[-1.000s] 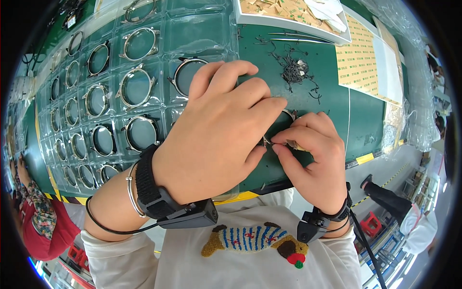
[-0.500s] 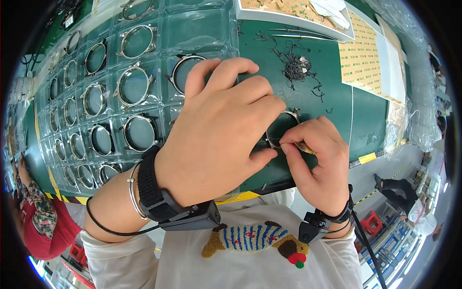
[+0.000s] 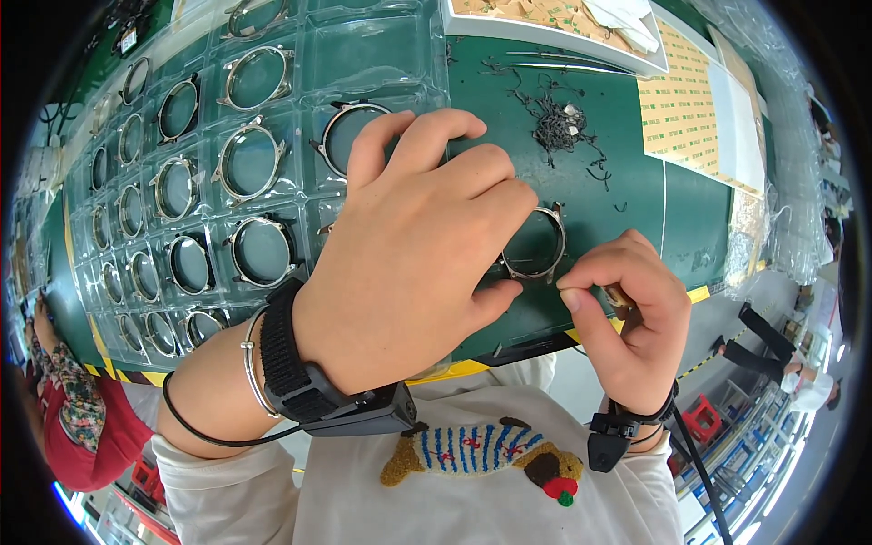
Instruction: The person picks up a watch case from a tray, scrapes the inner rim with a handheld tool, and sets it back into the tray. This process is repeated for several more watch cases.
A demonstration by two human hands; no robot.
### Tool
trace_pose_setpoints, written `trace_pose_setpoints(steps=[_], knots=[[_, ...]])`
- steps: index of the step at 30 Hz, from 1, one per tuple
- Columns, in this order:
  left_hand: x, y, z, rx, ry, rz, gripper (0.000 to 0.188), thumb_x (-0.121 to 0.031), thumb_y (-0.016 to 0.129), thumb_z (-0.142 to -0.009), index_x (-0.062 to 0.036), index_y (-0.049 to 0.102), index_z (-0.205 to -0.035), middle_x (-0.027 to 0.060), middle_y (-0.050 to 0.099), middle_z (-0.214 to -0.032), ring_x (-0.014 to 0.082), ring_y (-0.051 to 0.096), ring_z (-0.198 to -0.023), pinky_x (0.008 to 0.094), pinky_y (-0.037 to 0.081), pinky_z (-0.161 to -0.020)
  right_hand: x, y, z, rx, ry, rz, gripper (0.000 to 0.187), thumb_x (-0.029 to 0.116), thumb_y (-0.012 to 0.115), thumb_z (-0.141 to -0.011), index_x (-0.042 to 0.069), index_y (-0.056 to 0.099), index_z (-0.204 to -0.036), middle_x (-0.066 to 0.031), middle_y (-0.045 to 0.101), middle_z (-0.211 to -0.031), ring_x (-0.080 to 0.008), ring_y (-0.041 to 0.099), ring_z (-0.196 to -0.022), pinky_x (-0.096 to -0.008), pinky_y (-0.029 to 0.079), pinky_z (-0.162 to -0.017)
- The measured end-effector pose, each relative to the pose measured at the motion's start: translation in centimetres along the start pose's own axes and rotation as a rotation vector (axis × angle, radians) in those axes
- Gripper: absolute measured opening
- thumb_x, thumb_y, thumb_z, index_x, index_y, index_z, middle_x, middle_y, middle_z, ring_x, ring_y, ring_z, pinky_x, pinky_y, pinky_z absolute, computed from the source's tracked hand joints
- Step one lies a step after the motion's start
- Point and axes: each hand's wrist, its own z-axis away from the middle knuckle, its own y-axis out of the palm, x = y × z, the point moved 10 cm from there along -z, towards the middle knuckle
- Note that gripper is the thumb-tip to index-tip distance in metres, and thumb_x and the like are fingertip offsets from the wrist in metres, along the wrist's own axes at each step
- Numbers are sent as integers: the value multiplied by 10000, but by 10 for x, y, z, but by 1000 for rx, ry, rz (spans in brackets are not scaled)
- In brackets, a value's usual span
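Observation:
A round metal watch case [image 3: 558,258] stands just above the green table, open in the middle. My left hand [image 3: 413,241] holds its left side; the thumb reaches the lower rim, while the gripping fingertips are partly hidden behind the hand. My right hand [image 3: 631,313] is a short way to the right and nearer to me, apart from the case. Its thumb and index finger are pinched together, and whatever they grip is too small to make out. Something small and tan [image 3: 619,298] shows inside its curled fingers.
A clear plastic tray [image 3: 350,56] with several watch cases [image 3: 251,162] fills the left. Beyond the hands lie tangled black strips [image 3: 557,127], thin metal tweezers [image 3: 568,65], a white box [image 3: 554,32] and yellow backing sheets [image 3: 681,113]. Another person's sleeve [image 3: 86,404] is far left.
My right hand has pulled away from the watch case, moving right and slightly toward me, still pinched. My left hand and the case stay nearly in place.

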Motion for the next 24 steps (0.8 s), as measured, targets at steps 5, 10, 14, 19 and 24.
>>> trace_pose_setpoints(steps=[5, 10, 14, 19, 24], knots=[[-1, 1, 0, -2, -2, -2, 568, -186, 909, -591, -126, 709, -1119, 26, 633, -1091, 331, 517, -1271, 513, 334, -1058, -3, -8, 5, -17, 57, -129, 151, -79, 709, -752, 41, 688, -841, -53, 685, -804, -200, 588, -709, -316, 414, -676], [-1, 1, 0, -1, -3, -8, 568, -186, 909, -595, -126, 707, -1122, 25, 630, -1093, 331, 514, -1273, 509, 334, -1056, -5, -16, 13, -42, 116, -209, 160, -79, 691, -753, 37, 696, -863, -38, 677, -816, -159, 542, -715, -294, 393, -668], [-1, 1, 0, -3, -3, -20, 572, -186, 909, -591, -126, 708, -1124, 25, 631, -1092, 330, 516, -1271, 506, 334, -1057, -5, -24, 17, -98, 74, -306, 169, -70, 679, -763, 37, 702, -891, -30, 671, -830, -132, 506, -712, -279, 368, -643], [-2, 0, 0, 2, 12, -40, 574, -189, 908, -594, -125, 709, -1129, 27, 633, -1092, 328, 515, -1272, 503, 338, -1057, 9, -53, 20, -229, -47, -419, 171, -62, 686, -779, 32, 703, -920, -27, 665, -847, -116, 497, -712, -259, 341, -620], [-3, 0, 2, -26, 34, -51, 566, -201, 900, -606, -115, 708, -1132, 37, 629, -1097, 331, 512, -1274, 505, 345, -1056, -5, -34, -1, -218, 110, -107, 132, -43, 692, -809, 37, 704, -914, -38, 659, -826, -137, 533, -709, -283, 385, -616]])
